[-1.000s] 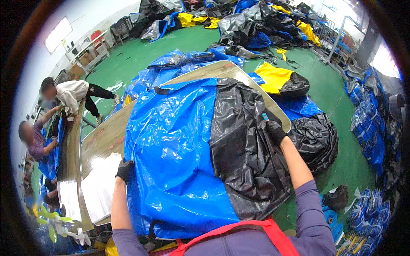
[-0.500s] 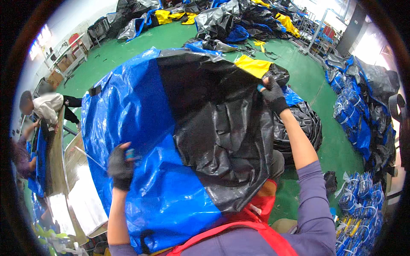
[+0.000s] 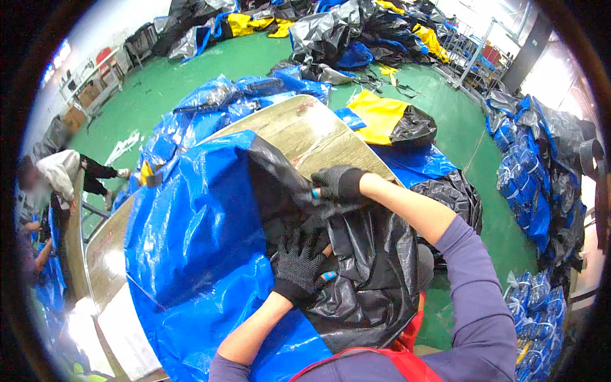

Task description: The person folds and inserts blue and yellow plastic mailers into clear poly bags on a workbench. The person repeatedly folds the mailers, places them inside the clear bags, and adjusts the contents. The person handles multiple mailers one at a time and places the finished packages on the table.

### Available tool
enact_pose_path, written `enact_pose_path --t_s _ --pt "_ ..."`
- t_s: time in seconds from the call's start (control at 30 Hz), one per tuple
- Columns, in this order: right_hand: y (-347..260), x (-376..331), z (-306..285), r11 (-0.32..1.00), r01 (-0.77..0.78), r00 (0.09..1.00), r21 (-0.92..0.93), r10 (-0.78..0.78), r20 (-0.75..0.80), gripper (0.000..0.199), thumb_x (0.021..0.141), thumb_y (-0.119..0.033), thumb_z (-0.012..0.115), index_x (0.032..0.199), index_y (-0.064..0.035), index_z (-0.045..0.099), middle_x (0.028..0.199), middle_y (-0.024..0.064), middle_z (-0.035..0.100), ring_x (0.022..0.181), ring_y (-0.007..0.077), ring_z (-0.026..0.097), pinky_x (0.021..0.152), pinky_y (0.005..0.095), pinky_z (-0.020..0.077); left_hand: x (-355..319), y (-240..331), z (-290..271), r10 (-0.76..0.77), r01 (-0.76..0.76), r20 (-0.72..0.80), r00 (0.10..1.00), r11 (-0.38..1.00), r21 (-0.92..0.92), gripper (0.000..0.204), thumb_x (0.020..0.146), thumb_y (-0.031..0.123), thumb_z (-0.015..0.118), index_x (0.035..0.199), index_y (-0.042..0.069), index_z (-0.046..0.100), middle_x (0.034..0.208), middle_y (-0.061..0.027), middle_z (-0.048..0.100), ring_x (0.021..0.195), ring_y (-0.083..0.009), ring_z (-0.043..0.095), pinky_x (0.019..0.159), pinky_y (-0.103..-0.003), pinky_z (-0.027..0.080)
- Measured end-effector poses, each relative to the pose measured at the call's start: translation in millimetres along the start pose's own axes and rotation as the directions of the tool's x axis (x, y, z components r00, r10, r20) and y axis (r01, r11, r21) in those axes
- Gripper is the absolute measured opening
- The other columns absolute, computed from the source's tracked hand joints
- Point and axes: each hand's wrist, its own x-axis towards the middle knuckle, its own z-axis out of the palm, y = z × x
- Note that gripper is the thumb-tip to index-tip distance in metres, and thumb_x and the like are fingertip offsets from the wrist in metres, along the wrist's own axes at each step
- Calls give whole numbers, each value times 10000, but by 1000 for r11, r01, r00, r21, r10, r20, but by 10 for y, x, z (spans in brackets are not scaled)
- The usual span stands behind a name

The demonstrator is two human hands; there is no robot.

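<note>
A large blue and black tarpaulin lies in loose folds over the table in front of me. My left hand, in a dark dotted glove with bare fingertips, rests on the black part near the seam, its fingers stretched out. Farther off, my right hand pinches the far edge of the black part, where the cloth bunches up; some of its fingertips are hidden. Bare wood of the table shows beyond the tarpaulin.
Folded blue tarpaulins lie beyond the table. A yellow and black piece and a black heap sit at the right. Tied blue bundles stand lower right. Two people work at the left.
The tarpaulin's far edge has come down toward me, uncovering the table. My right hand has moved left and nearer with it; my left hand has moved right onto the black part.
</note>
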Motion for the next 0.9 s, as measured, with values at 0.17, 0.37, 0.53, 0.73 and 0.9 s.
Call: enact_pose_path --t_s 0.17,0.37,0.53,0.73,0.9 --pt "-131 50 -404 932 162 890 -325 -281 -360 377 854 -379 523 1080 -113 664 977 209 669 963 381 635 854 449 484 -46 118 178 16 -19 -43 999 998 -60 633 805 611 524 1346 282 515 1486 -188 317 1387 -444 210 1107 -643 87" --pt "-52 418 -1518 914 -301 780 -272 72 -622 465 855 -462 494 943 -58 705 916 239 675 911 388 656 843 448 509 -111 369 139 40 -41 -56 998 999 -13 617 790 611 547 1342 336 514 1449 -204 362 1336 -488 261 1047 -688 171" --pt "-99 -814 -937 941 -327 924 -90 298 -241 507 882 -489 511 919 2 629 899 264 644 817 406 623 754 459 486 130 171 -98 -55 39 -60 997 969 -242 730 773 602 587 1385 223 466 1428 -175 403 1349 -446 274 1078 -628 187" --pt "3 -1581 -689 824 -539 739 -174 364 -567 368 870 -287 530 1145 -53 598 1094 174 654 964 345 632 843 449 494 268 -37 197 -119 127 -147 982 991 47 793 784 639 551 1442 229 385 1477 -213 327 1354 -456 269 1104 -611 143" --pt "-601 -1370 -392 822 -371 843 -433 102 -529 341 884 -190 492 1194 -63 551 1033 229 634 994 392 606 865 467 476 425 143 63 -123 122 -50 991 992 -35 743 792 544 594 1416 185 412 1391 -207 433 1263 -415 419 1035 -502 351"
